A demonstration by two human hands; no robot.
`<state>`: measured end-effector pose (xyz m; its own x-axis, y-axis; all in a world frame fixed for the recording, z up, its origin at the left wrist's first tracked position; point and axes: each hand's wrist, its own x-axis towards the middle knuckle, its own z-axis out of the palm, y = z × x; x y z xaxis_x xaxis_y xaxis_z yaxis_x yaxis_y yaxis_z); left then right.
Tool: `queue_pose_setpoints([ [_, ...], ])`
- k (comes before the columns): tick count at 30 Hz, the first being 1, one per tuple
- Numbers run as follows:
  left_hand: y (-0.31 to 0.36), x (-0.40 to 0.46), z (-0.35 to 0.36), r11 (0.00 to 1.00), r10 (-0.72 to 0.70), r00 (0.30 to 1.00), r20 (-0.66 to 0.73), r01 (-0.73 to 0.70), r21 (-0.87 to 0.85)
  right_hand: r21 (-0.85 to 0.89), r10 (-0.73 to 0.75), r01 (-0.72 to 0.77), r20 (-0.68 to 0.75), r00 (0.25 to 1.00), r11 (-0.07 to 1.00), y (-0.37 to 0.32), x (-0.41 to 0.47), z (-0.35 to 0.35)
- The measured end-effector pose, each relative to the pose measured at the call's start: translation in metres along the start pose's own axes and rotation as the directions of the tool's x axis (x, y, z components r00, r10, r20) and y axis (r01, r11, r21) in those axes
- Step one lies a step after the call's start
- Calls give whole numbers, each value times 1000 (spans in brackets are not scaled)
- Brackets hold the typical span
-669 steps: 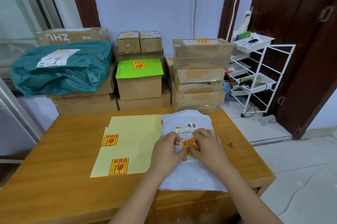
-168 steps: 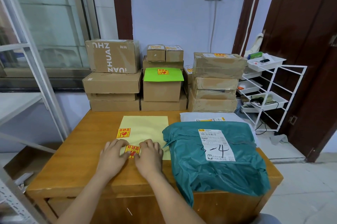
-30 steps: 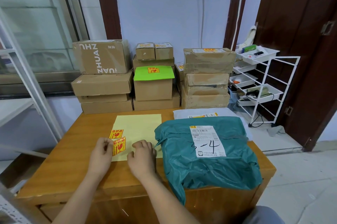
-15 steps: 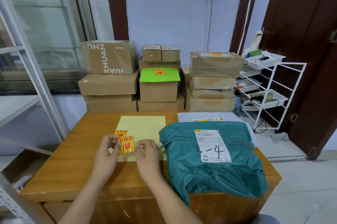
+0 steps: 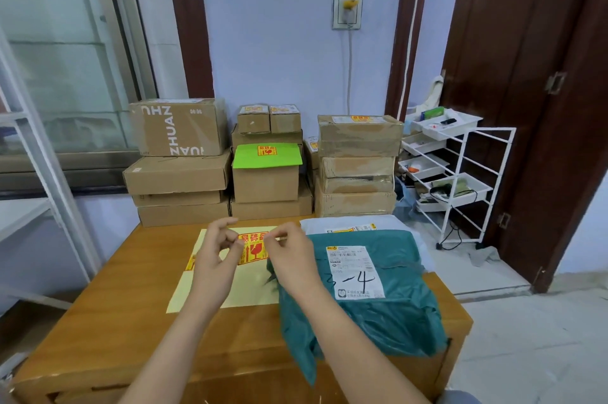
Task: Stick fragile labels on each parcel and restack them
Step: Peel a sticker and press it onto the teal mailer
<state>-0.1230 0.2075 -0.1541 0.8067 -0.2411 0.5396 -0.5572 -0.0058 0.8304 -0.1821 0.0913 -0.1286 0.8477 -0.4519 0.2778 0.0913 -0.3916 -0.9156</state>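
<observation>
Fragile label (image 5: pixel 253 249) up off the sheet, red on yellow, stretched between both hands above the desk (image 5: pixel 108 314). Left hand (image 5: pixel 214 259) with its grip pinching the label's left edge, thumb to forefinger, other fingers curled loose. Right hand (image 5: pixel 289 255) pinching the upper right corner the same way, grip closed on that corner.

Directly below, the pale yellow backing sheet (image 5: pixel 230 291) flat on the wood, one more label (image 5: pixel 190 263) showing at its left side, half hidden behind the left hand. Just right of the sheet, the teal parcel (image 5: pixel 378 314), soft and bulging, white shipping slip (image 5: pixel 355 272) on top, marked "3-4"; near end drooping over the desk's front edge. Behind it, a white parcel (image 5: pixel 348 224) peeking out, lying flat near the desk's far edge.

Bare wood open on the left and along the front. Past the far edge, three stacks of cardboard boxes (image 5: pixel 179 173) against the blue wall, the middle one with a green sheet (image 5: pixel 266 157) carrying a label. White wire rack (image 5: pixel 460 180) off to the right, standing apart from the desk, near the dark door.
</observation>
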Motion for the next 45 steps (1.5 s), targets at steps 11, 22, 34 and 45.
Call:
queue_pose_setpoints([
  [11,34,4,86,998,-44,976,212,53,-38,-32,108,-109,-49,993,993,15,17,-109],
  [22,25,-4,130,974,-206,893,401,148,172,-135,194,-186,45,980,973,69,14,-150],
  [34,22,-9,130,964,-196,903,382,106,246,-350,43,-31,25,999,936,78,11,-143],
  [45,18,-7,128,961,-179,893,413,69,267,-375,57,-40,34,998,926,82,12,-141],
])
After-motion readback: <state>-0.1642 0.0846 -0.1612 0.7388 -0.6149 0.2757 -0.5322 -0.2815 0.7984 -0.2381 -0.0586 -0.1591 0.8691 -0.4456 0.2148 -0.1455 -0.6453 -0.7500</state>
